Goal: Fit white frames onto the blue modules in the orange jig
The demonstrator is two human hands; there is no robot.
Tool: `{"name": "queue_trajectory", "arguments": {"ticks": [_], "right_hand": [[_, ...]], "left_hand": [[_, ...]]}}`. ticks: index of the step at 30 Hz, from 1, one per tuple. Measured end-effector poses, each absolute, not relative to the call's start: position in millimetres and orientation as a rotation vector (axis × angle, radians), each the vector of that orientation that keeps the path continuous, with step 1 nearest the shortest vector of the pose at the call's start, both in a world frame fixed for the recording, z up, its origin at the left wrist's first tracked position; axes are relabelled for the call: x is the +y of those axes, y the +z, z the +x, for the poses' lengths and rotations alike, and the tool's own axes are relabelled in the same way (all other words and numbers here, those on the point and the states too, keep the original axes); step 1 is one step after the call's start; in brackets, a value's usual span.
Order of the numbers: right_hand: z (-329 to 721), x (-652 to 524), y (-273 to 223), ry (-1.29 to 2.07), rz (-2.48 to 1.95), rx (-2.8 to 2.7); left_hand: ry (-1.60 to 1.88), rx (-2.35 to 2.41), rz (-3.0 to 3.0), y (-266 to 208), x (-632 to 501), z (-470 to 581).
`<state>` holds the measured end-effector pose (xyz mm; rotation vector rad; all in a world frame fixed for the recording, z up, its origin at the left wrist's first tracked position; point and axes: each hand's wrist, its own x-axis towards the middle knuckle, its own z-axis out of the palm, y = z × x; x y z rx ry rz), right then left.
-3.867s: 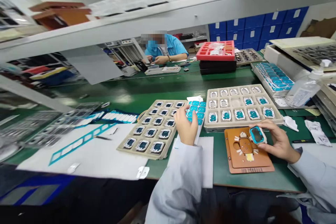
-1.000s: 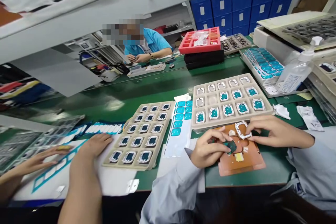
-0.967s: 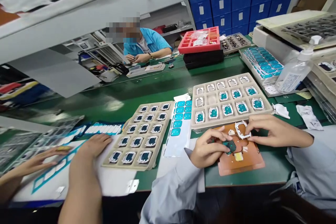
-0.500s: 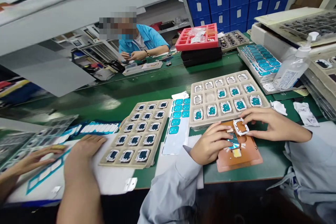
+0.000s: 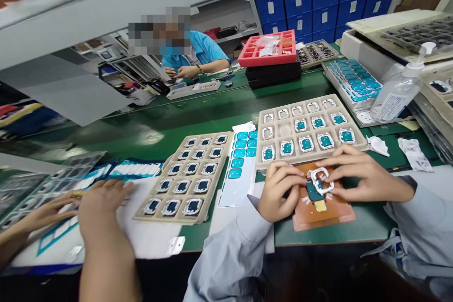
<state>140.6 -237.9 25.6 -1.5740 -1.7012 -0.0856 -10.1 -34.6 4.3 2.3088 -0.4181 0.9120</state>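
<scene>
Green is the tabletop [image 5: 212,108], and it carries everything here. On it, in front of the person, lie two beige trays: the left tray [image 5: 184,177] is full of dark parts in white frames, and the right tray [image 5: 308,128] has teal parts in its near rows and bare white frames in the far row. Between the two trays lies a white sheet with teal stickers [image 5: 239,165]. Further back stand a red tray [image 5: 268,48] on black trays and, to the right, a clear pump bottle [image 5: 396,92].

Just below the right tray sits a brown fixture plate [image 5: 322,210]. Both hands of the person meet over it. The left hand [image 5: 279,193] is curled, and its fingertips press on a small teal part [image 5: 313,190] that lies on the plate. The right hand [image 5: 357,177] comes from the right side; its thumb and fingers pinch a small white frame [image 5: 321,180], which is tilted and is touching the top of the teal part. Whether the frame is already seated over the part, I cannot tell.

At the left edge, two hands of a co-worker [image 5: 95,203] rest on white paper with a blue strip. Across the tabletop another person in a blue shirt [image 5: 203,52] works with both hands close together.
</scene>
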Motion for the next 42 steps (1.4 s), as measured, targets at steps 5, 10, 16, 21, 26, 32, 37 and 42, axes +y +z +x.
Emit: {"name": "queue_trajectory", "arguments": {"ticks": [5,10,16,21,26,32,37,42], "right_hand": [[124.6,-234.3,20.6,-0.085,-1.616,-1.71],[124.6,-236.6,16.8,-0.082,-1.63,-1.708],[124.2,-236.9,15.5,-0.095,-1.624,-1.716],[123.3,-237.6,16.0,-0.117,-1.641,-1.713],[122.8,-238.7,16.2,-0.097,-1.682,-1.718],[124.6,-236.9,13.4,-0.092,-1.717,-1.771],[123.6,-234.1,13.2,-0.062,-1.727,-1.723],[120.8,-228.3,0.8,0.094,-1.557,-1.433]], "left_hand": [[0.856,-0.241,2.259,1.9,-41.3,-11.0],[0.737,-0.269,2.269,2.2,-41.3,-14.8],[0.692,-0.214,2.344,2.7,-42.5,-17.4],[0.682,-0.185,2.361,3.4,-43.2,-17.9],[0.678,-0.179,2.364,4.1,-43.7,-17.5],[0.588,-0.098,2.416,-2.6,-43.4,-16.2],[0.567,-0.184,2.207,-10.7,-38.1,-11.9],[0.428,-0.301,2.224,-10.3,-39.0,-6.6]]}}
